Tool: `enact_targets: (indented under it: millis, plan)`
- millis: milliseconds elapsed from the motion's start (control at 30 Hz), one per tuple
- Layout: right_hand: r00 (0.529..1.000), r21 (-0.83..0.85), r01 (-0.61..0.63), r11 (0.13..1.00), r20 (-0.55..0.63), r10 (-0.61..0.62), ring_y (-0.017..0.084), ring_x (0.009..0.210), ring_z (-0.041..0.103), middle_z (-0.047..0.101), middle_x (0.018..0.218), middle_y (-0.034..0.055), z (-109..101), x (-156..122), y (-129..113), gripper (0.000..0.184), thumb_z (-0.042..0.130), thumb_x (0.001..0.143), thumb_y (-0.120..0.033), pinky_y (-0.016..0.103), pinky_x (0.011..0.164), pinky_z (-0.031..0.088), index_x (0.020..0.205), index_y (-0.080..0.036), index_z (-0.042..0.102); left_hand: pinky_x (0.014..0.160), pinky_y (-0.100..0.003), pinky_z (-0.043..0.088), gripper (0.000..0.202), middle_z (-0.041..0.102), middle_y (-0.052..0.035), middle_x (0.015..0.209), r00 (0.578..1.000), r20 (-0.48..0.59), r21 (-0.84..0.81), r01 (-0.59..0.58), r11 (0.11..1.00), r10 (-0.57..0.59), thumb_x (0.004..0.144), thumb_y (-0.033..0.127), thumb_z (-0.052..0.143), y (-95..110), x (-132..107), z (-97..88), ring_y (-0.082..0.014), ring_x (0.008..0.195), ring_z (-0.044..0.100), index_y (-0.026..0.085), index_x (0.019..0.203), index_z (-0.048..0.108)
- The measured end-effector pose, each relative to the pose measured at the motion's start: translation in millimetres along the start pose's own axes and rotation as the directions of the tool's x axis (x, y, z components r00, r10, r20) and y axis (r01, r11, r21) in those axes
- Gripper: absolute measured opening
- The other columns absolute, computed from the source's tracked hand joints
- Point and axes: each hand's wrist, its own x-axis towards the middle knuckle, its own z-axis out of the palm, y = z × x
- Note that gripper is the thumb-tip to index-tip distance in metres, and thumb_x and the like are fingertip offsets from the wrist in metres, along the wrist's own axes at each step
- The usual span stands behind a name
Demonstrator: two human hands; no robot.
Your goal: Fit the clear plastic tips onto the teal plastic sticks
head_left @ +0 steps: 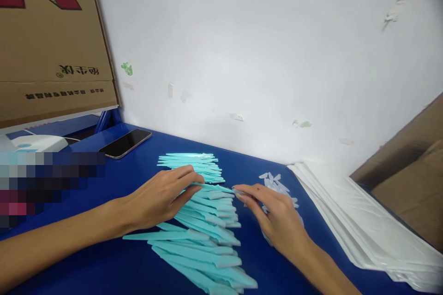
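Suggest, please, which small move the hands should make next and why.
Probably press the small translucent plastic cover fully onto the slim turquoise plastic stick: the left hand holds the stick, and the right hand pinches the cover at the stick's end, its seating unclear.

The left hand (166, 196) and right hand (275, 209) are bare; slender forearms (74, 230), uncovered.

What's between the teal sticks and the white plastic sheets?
In the head view: small clear pieces on the blue table, partly hidden by the right hand, which also sits between the teal sticks and white plastic sheets.
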Motion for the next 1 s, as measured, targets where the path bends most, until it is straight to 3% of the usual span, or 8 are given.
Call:
enact_targets:
  millis: [367, 600, 800, 1000]
  plan:
    - [0.999, -0.039, 0.017, 0.999, -0.051, -0.019, 0.015, 0.078, 0.070, 0.075, 0.094, 0.0011, -0.2, 1.0, -3.6, 0.022, 0.057, 0.103, -0.020, 0.025, 0.071, 0.055, 0.120, -0.022, 0.071, 0.063, -0.026, 0.042, 0.017, 0.061, -0.0036, 0.100, 1.000, 0.002, -0.023, 0.002, 1.000, -0.002, 0.109, 0.021, 0.043, -0.9, -1.5, 0.8, -0.0143, 0.074, 0.057, 0.020, 0.121, 0.055]
    - [0.992, 0.060, 0.127, 0.990, 0.010, -0.128, 0.016, 0.087, 0.073, 0.076, 0.101, 0.0045, 1.5, 1.2, -10.6, 0.025, 0.056, 0.103, -0.014, 0.026, 0.076, 0.058, 0.122, -0.020, 0.070, 0.064, -0.026, 0.044, 0.019, 0.061, -0.0040, 0.102, 0.996, 0.069, -0.060, -0.048, 0.997, 0.052, 0.108, 0.017, 0.042, 1.3, -4.4, 2.3, -0.0147, 0.076, 0.058, 0.021, 0.123, 0.053]
    - [0.976, 0.015, 0.216, 0.976, -0.037, -0.216, 0.017, 0.084, 0.072, 0.075, 0.100, 0.0067, 7.2, -3.7, -20.1, 0.030, 0.057, 0.100, -0.009, 0.026, 0.070, 0.057, 0.127, -0.017, 0.067, 0.059, -0.026, 0.040, 0.020, 0.062, -0.0026, 0.094, 0.987, -0.021, -0.020, -0.160, 0.987, 0.159, 0.108, 0.014, 0.042, 11.1, -5.4, 2.9, -0.0136, 0.074, 0.059, 0.020, 0.124, 0.053]
    - [0.976, 0.013, 0.215, 0.977, -0.044, -0.214, 0.017, 0.079, 0.071, 0.075, 0.095, 0.0066, 9.2, -5.9, -26.3, 0.034, 0.054, 0.100, -0.006, 0.027, 0.067, 0.057, 0.129, -0.020, 0.067, 0.058, -0.027, 0.037, 0.020, 0.063, -0.0012, 0.089, 0.990, -0.028, -0.023, -0.141, 0.990, 0.140, 0.107, 0.012, 0.046, 13.3, -8.5, 4.2, -0.0126, 0.068, 0.056, 0.020, 0.123, 0.054]
